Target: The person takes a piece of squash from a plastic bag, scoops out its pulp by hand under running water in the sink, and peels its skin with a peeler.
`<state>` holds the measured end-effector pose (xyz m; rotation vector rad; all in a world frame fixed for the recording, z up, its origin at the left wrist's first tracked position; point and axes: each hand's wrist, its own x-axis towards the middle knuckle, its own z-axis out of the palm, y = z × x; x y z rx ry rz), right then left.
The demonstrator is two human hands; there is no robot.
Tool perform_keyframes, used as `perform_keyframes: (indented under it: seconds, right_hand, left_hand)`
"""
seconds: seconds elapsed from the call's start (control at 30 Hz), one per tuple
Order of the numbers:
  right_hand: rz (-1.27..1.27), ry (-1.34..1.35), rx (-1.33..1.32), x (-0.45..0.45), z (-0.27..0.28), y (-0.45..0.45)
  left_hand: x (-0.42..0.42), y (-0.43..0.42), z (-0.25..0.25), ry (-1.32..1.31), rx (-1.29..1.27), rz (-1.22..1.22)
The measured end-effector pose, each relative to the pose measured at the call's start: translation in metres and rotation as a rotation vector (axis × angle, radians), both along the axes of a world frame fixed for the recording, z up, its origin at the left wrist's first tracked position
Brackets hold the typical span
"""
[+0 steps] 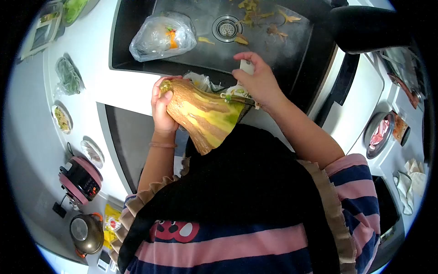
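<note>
A large ribbed tan squash with peeled yellow stripes (203, 112) was gripped by the left hand (164, 105), its cut end toward the right hand (261, 82), whose fingers were curled around a small white-handled peeler (245, 68). Beyond both hands, peelings (276, 31) were scattered in a dark metal sink (205, 59), beside a clear knotted bag (163, 37).

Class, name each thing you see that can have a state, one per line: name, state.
Squash, partly peeled
Left hand, gripping the squash
Right hand, holding a white-handled tool
Peelings, scattered in the sink
Rice cooker, lid shut, display lit
Meat, raw-looking
</note>
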<state>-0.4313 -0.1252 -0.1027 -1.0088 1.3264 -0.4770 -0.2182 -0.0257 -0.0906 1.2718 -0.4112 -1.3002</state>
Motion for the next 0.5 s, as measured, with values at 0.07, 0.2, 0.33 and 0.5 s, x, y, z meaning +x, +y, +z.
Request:
perform_keyframes:
  seconds: [0.07,0.2,0.33,0.5]
  right_hand:
    - [-0.042,-0.021,-0.003,-0.001,-0.005,-0.006]
    - [-0.118,-0.108,0.137,-0.003,-0.002,-0.017]
    - [0.054,-0.043,-0.052,0.014,-0.002,-0.001]
    - [0.104,0.033,-0.081,0.013,-0.001,0.001]
  left_hand:
    - [0.001,-0.004,0.005,0.074,0.026,0.05]
    - [-0.002,-0.015,0.012,0.15,-0.063,0.087]
    - [0.008,-0.016,-0.007,0.024,-0.107,-0.056]
    - [0.007,-0.013,-0.012,0.013,-0.118,-0.075]
